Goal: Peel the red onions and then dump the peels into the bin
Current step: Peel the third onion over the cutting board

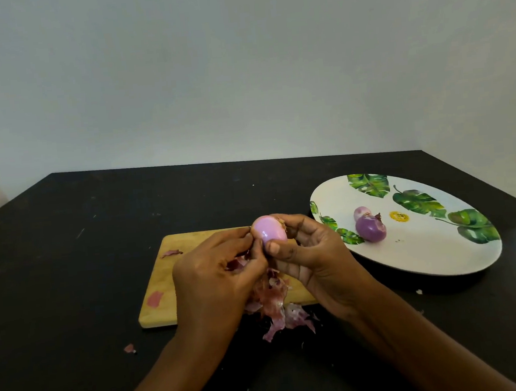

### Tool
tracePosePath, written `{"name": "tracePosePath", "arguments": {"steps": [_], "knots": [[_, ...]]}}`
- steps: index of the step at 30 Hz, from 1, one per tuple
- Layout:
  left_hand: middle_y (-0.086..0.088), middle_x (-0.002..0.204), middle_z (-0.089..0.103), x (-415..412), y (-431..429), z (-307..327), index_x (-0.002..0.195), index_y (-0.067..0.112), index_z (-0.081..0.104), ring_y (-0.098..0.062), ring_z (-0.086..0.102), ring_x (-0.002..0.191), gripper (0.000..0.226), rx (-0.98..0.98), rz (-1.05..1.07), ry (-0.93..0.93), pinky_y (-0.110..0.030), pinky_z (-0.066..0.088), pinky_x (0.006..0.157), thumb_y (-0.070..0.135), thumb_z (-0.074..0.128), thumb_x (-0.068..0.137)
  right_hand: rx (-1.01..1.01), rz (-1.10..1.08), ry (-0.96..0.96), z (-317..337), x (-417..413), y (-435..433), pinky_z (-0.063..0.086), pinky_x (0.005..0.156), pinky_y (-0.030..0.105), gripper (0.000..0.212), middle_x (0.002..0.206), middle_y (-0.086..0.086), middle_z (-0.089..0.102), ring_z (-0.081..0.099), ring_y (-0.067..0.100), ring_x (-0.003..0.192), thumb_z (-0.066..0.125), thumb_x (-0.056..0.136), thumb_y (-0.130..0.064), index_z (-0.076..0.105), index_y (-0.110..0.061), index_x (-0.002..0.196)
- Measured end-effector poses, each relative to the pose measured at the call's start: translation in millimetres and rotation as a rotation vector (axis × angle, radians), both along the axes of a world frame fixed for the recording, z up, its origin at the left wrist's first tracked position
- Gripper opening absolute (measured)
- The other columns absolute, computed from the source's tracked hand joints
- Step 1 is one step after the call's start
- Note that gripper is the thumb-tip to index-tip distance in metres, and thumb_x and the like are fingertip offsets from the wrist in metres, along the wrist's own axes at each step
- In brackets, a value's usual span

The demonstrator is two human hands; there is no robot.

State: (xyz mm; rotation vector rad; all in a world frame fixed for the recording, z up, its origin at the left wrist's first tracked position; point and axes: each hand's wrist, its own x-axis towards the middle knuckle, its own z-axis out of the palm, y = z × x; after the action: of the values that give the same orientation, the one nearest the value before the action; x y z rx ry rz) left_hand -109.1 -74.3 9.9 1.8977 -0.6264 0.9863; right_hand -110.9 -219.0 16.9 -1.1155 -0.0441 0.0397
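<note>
Left hand point(216, 273), right hand point(313, 253) bare; forearms uncovered; short plain thumbnail.

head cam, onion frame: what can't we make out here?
Bin: outside the head view.
Held onion, near side: covered by the left hand and right hand.
What the left hand pinches: too small to tell.
Peel pile: partly behind both hands.
Small onion on the plate: partly behind the bigger onion.
Yellow sticker: print too small.
</note>
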Motion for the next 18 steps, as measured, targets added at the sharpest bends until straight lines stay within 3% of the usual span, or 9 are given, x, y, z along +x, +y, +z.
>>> {"name": "tracePosePath", "arguments": {"steps": [3, 9, 14, 18], "knots": [[-0.002, 0.082, 0.071, -0.4, 0.0, -2.4, 0.085, 0.005, 0.073, 0.003, 0.055, 0.083, 0.025, 0.052, 0.072, -0.042, 0.0, 0.041, 0.079, 0.024, 0.059, 0.079, 0.037, 0.011, -0.004, 0.3, -1.8, 3.1, 0.058, 0.07, 0.031, 0.051, 0.114, 0.019, 0.067, 0.07, 0.029, 0.096, 0.074, 0.061, -0.001, 0.063, -0.001, 0.11], [-0.005, 0.079, 0.071, 2.2, 5.4, -3.3, 0.085, 0.003, 0.071, -0.008, 0.063, 0.07, 0.023, 0.106, 0.136, -0.097, -0.019, 0.05, 0.068, 0.023, 0.059, 0.082, 0.087, 0.053, 0.011, 1.5, -3.8, 9.6, 0.059, 0.07, 0.032, 0.047, 0.109, 0.017, 0.07, 0.071, 0.028, 0.094, 0.071, 0.065, 0.001, 0.062, 0.0, 0.112], [0.011, 0.09, 0.063, -0.3, 1.1, -0.3, 0.101, 0.015, 0.067, 0.0, 0.062, 0.083, 0.025, -0.074, 0.042, 0.01, -0.006, 0.048, 0.074, 0.023, 0.055, 0.082, 0.175, 0.078, 0.036, 5.4, -3.2, 8.3, 0.059, 0.069, 0.028, 0.048, 0.109, 0.019, 0.069, 0.072, 0.027, 0.092, 0.068, 0.067, -0.001, 0.061, 0.0, 0.114], [0.008, 0.095, 0.065, 0.9, 1.1, -0.1, 0.102, 0.019, 0.064, 0.0, 0.062, 0.091, 0.023, -0.112, -0.024, 0.024, -0.006, 0.047, 0.078, 0.028, 0.058, 0.082, 0.204, 0.07, 0.059, 4.0, -2.7, 7.8, 0.059, 0.068, 0.029, 0.046, 0.11, 0.021, 0.068, 0.072, 0.027, 0.09, 0.067, 0.068, 0.0, 0.061, 0.001, 0.114]]}}
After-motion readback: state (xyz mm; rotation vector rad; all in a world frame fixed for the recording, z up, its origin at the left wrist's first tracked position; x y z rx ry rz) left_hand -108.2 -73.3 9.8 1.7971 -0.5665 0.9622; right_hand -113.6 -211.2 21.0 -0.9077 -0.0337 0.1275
